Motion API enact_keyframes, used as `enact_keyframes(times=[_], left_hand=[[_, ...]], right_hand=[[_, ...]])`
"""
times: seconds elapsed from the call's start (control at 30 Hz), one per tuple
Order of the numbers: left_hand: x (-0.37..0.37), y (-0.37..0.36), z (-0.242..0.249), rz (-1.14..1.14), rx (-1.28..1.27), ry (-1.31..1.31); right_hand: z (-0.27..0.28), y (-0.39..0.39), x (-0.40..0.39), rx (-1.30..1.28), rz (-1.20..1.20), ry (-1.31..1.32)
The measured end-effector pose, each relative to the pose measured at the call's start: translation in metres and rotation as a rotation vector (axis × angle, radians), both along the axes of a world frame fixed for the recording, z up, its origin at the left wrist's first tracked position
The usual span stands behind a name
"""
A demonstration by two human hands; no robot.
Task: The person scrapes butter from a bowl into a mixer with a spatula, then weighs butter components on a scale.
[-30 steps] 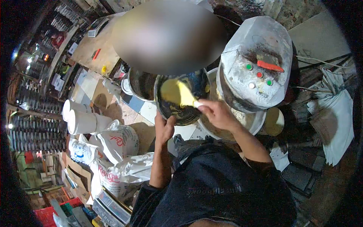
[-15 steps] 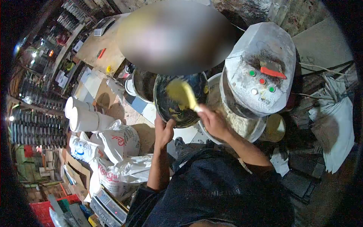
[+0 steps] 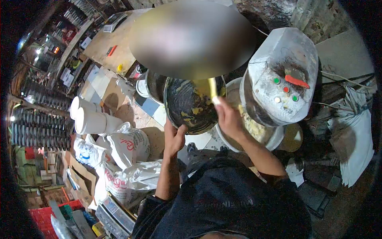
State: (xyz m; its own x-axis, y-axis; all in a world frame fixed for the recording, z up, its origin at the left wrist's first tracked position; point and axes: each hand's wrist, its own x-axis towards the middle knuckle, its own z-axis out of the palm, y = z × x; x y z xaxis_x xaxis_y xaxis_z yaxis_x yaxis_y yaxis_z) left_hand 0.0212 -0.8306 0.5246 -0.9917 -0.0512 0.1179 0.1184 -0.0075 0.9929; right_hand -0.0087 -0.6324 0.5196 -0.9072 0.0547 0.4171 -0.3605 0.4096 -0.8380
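My left hand [image 3: 174, 139] is closed on the near rim of a black bucket [image 3: 181, 101], which is tipped so that its inside faces me. Yellow, paste-like smears cling to the inner wall and bottom. In my right hand [image 3: 230, 119] is a yellow spatula [image 3: 213, 88], gripped by the handle at the bucket's right side. Its blade is mostly lost in the blurred patch at the top. Just right of the bucket, a large mixer bowl [image 3: 277, 139] holds a pale, lumpy mass [image 3: 256, 129].
A floury mixer head [image 3: 278, 79] with coloured buttons overhangs the bowl. White buckets [image 3: 89, 119] and full white sacks [image 3: 129, 147] stand at left. Another dark bucket [image 3: 156, 85] sits behind mine. A wooden table [image 3: 113, 44] is farther back, and a scale [image 3: 115, 217] lies lower left.
The spatula has moved away from me and rightward, from over the bucket's middle to its far right side. My left hand keeps its hold on the rim. The view has shifted slightly.
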Motion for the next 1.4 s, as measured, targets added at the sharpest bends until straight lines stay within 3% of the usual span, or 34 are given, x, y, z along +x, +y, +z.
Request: enact_keyframes(times=[0.03, 0.07, 0.13, 0.2, 0.27, 0.33, 0.4, 0.5, 0.53, 0.6, 0.63, 0.73, 0.77, 0.8, 0.87, 0.93, 0.97, 1.0, 1.07, 1.1, 1.13, 1.2, 1.23, 1.27, 1.33, 1.37, 1.4], left_hand=[[-0.003, -0.005, 0.000, 0.024, -0.015, -0.013], [-0.004, -0.011, 0.003, 0.026, -0.014, -0.014], [-0.007, -0.022, 0.014, 0.019, 0.025, -0.092], [-0.008, -0.032, 0.015, 0.021, 0.039, -0.117], [-0.013, -0.040, 0.017, 0.003, -0.055, 0.002], [-0.020, -0.052, 0.014, -0.020, -0.051, 0.031], [-0.028, -0.067, 0.003, 0.012, 0.082, -0.047], [-0.027, -0.077, 0.007, 0.057, 0.157, -0.008], [-0.027, -0.080, 0.007, 0.066, 0.190, -0.014], [-0.031, -0.086, 0.012, 0.082, 0.136, -0.066], [-0.032, -0.090, 0.013, 0.084, 0.070, -0.125], [-0.039, -0.097, 0.005, 0.103, 0.171, -0.096], [-0.039, -0.099, 0.004, 0.104, 0.171, -0.102], [-0.039, -0.099, 0.004, 0.101, 0.110, -0.035], [-0.042, -0.100, 0.006, 0.102, 0.052, 0.040], [-0.046, -0.102, 0.011, 0.092, 0.036, -0.039], [-0.049, -0.105, 0.002, 0.086, 0.118, -0.020], [-0.050, -0.108, 0.002, 0.080, 0.114, -0.021], [-0.045, -0.109, 0.003, 0.090, 0.117, -0.094], [-0.045, -0.102, 0.007, 0.117, 0.211, -0.066], [-0.048, -0.102, 0.006, 0.117, 0.210, -0.066], [-0.052, -0.102, 0.002, 0.092, 0.118, 0.015], [-0.051, -0.102, -0.003, 0.084, 0.112, 0.012], [-0.050, -0.104, -0.009, 0.096, 0.153, -0.026], [-0.050, -0.104, -0.009, 0.109, 0.220, -0.063], [-0.049, -0.102, -0.008, 0.082, 0.199, -0.053], [-0.051, -0.097, -0.006, 0.057, 0.181, -0.038]], right_hand=[[0.003, -0.009, 0.008, 0.040, 0.068, -0.060], [0.009, -0.010, 0.004, 0.154, 0.165, 0.232], [0.003, -0.019, -0.001, 0.020, 0.164, 0.023], [0.021, -0.017, -0.017, 0.115, -0.034, -0.050], [0.026, -0.030, -0.021, 0.097, -0.035, -0.100], [0.019, -0.044, -0.014, 0.111, 0.240, -0.018], [0.021, -0.042, -0.018, 0.254, 0.323, 0.010], [0.023, -0.037, -0.039, 0.168, -0.011, -0.061], [0.016, -0.030, -0.046, 0.476, -0.091, -0.013], [0.009, -0.045, -0.030, 0.428, 0.106, -0.115], [0.016, -0.056, -0.021, 0.346, 0.209, -0.014], [0.020, -0.054, -0.027, 0.358, 0.269, -0.101], [0.001, -0.055, -0.039, 0.274, 0.064, 0.091], [0.029, -0.055, -0.044, 0.435, -0.058, -0.068], [0.024, -0.066, -0.040, 0.360, 0.016, -0.132], [0.029, -0.073, -0.026, 0.420, 0.278, -0.049], [0.026, -0.072, -0.026, 0.468, 0.291, 0.060], [0.026, -0.072, -0.031, 0.464, 0.285, 0.058], [0.025, -0.068, -0.045, 0.212, -0.004, 0.007], [0.023, -0.064, -0.051, 0.354, -0.082, 0.053], [0.022, -0.063, -0.045, 0.354, -0.082, 0.053], [0.021, -0.064, -0.026, 0.453, 0.199, -0.224], [0.008, -0.060, -0.026, 0.502, 0.234, -0.030], [0.005, -0.056, -0.026, 0.494, 0.228, -0.030], [0.020, -0.055, -0.034, 0.165, -0.020, -0.141], [0.018, -0.050, -0.040, 0.437, -0.125, -0.089], [0.017, -0.052, -0.036, 0.431, -0.131, -0.083]])
